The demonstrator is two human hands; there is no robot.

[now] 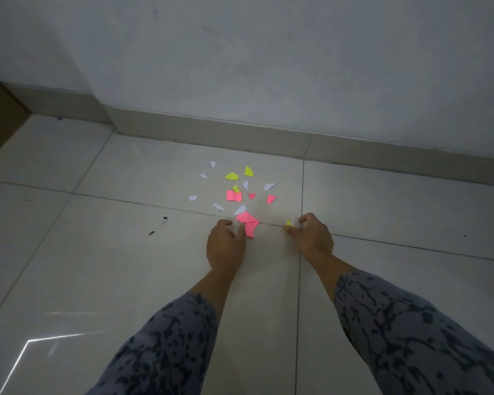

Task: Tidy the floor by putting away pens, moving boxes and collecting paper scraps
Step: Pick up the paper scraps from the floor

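I see my left hand [226,246] on the floor tiles [97,252], fingers curled, thumb touching a pink paper scrap [250,226]. Loose scraps [234,186] lie beyond. My right hand [311,238] pinches yellow and white scraps [291,222].

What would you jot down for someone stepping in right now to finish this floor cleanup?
Left hand: fingers curled at the nearest pink scraps, thumb touching them.
Right hand: pinching a small bunch of scraps, yellow and white.
On the floor tiles: loose white, yellow and pink paper scraps scattered ahead of both hands, near the skirting; a few dark specks off to the left.
Done: a few scraps gathered in the right hand.
Left: collect all remaining scraps. No pens or boxes are in view, so that part cannot be judged.
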